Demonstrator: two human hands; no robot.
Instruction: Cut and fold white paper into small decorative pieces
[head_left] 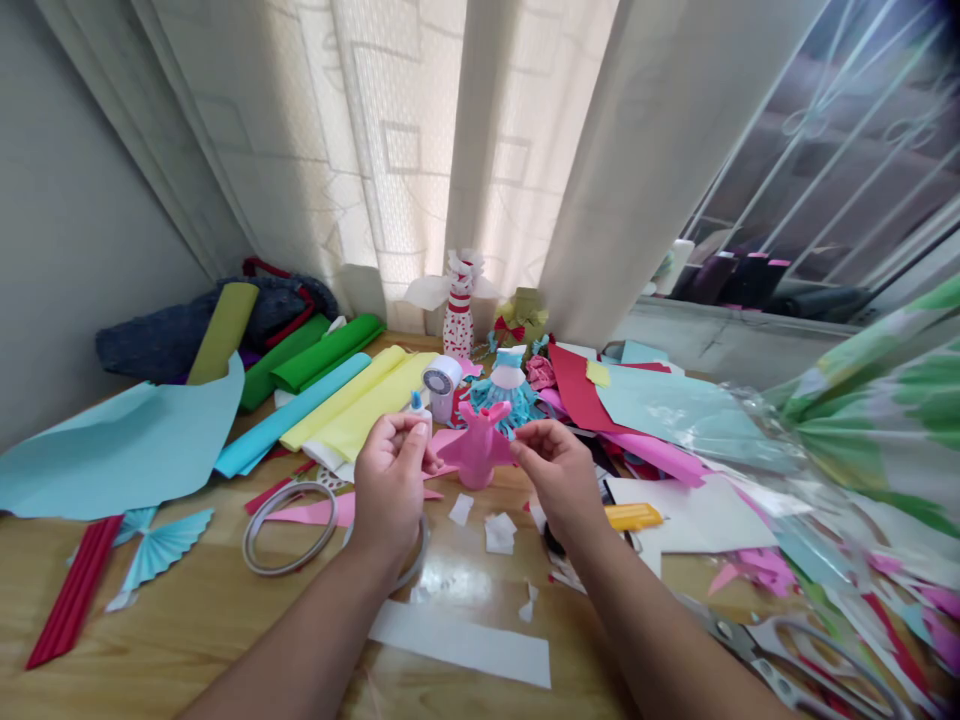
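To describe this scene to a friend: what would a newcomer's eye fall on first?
The pink paper figure stands centre, between the left hand and right hand, on a wooden table. That left hand holds a small blue-tipped white bottle. Coloured paper sheets spread behind and rightward.

One head-worn camera looks forward and down from behind the near edge of the light wooden table [187, 640]. It faces the cream patterned curtain [397, 150], close above the left hand [390, 490] and right hand [559, 475].

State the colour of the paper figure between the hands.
Bright pink paper figure, head view.
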